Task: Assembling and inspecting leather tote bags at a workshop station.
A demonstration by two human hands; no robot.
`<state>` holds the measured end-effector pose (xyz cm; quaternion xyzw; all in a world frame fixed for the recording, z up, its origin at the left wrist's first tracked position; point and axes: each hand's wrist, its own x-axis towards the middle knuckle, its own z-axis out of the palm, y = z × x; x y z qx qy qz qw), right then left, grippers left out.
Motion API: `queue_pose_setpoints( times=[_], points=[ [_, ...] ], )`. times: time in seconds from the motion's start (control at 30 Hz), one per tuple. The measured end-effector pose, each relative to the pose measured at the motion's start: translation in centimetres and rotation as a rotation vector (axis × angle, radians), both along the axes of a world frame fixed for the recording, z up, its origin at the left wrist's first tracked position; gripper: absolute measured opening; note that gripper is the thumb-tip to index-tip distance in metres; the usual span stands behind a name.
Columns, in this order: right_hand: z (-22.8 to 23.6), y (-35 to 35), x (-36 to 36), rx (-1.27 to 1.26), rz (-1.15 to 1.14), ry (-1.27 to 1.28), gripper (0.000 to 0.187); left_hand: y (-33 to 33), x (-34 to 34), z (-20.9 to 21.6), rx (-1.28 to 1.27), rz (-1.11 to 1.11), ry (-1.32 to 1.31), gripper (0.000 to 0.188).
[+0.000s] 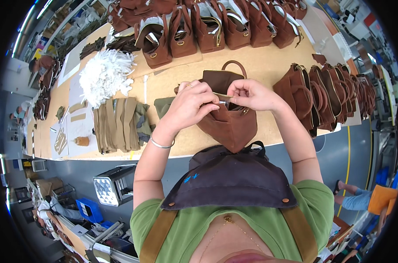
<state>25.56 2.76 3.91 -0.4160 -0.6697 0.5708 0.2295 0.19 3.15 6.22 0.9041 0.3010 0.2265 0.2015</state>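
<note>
A brown handbag [234, 129] rests on the table in front of me, its looped handle [235, 65] standing up on the far side. Stretched across its mouth is a zipper [224, 95] with brass-coloured teeth. My left hand [191, 104] is closed at the bag's left edge, fingers bent around the zipper's left end. At the other end my right hand [253, 94] pinches the zipper between thumb and fingers. Part of the bag's opening is hidden behind both hands. Dark brown lining fabric [218, 81] shows beyond them.
A row of brown handbags [210, 37] stands along the far side. More bags [306, 94] lean together at right. On the left are a heap of white strips [106, 74], stacked olive fabric pieces [118, 127] and a small jar [81, 141]. A metal-sided stool [108, 190] stands below the table.
</note>
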Motion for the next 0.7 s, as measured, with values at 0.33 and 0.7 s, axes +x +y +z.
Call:
queue_pose_setpoints(
  times=[0.33, 0.7],
  points=[
    [0.26, -0.44, -0.61, -0.048, 0.002, 0.137, 0.008, -0.16, 0.83, -0.08, -0.104, 0.025, -0.012, 0.012],
    [0.63, -0.87, -0.7, 0.065, -0.011, -0.006, 0.009, -0.22, 0.91, -0.27, -0.088, -0.011, -0.077, 0.015]
  ],
)
